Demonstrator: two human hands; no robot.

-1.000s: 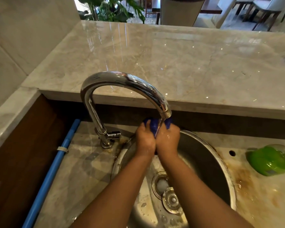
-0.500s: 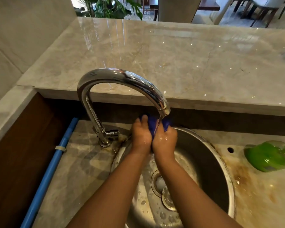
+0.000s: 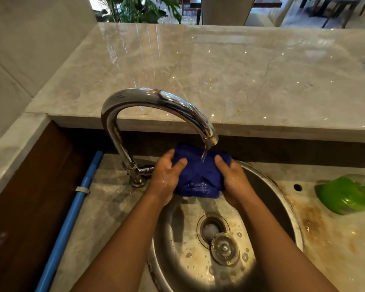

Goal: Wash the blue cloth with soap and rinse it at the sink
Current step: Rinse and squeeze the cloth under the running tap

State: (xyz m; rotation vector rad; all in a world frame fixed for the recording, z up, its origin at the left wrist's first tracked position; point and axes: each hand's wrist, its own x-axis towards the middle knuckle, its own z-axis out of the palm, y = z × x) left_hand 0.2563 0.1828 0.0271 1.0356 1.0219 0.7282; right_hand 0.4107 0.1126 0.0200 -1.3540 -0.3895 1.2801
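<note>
The wet blue cloth (image 3: 198, 175) is stretched between both hands above the round steel sink (image 3: 282, 199). My left hand (image 3: 167, 178) grips its left side and my right hand (image 3: 234, 182) grips its right side, thumbs on top. A thin stream of water falls from the spout of the curved chrome faucet (image 3: 156, 100) onto the middle of the cloth. The drain and its loose round plug (image 3: 224, 248) lie in the basin below my wrists.
A green soap bottle (image 3: 343, 196) lies on its side on the stained counter right of the sink. A blue pipe (image 3: 72, 218) runs along the left. A raised marble ledge (image 3: 219, 70) stands behind the faucet, with a glass item at its far right edge.
My hands were pressed together with the cloth bunched between them. Now they have moved apart, and the cloth is spread out under the water stream.
</note>
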